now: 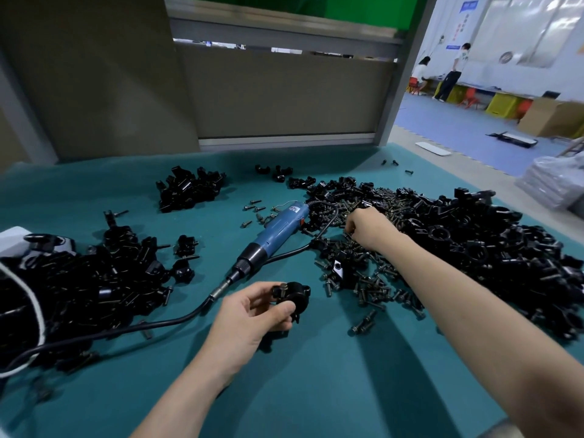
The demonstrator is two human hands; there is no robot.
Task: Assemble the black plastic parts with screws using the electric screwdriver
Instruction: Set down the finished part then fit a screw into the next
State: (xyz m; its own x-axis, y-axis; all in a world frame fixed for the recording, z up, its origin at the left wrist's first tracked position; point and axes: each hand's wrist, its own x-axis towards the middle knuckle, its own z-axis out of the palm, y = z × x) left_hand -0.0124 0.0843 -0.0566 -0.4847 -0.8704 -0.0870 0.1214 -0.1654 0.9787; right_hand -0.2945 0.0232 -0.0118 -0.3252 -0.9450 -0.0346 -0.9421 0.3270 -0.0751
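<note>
Left hand (249,314) grips a black plastic part (292,297) with a screw (282,287) inserted. Right hand (366,229) rests on the screw pile (357,263). Electric screwdriver (278,229) lies on the worktop (316,390) between them.

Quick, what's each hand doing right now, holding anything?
Left hand: grips a black plastic part with a screw in it.
Right hand: fingers curled into the screw pile; whether it holds one cannot be told.

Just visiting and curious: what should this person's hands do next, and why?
Probably the right hand, its fingers down in the screw pile, lifts one screw toward the black part that the left hand grips; the electric screwdriver lies unheld, so driving likely comes afterwards.
</note>
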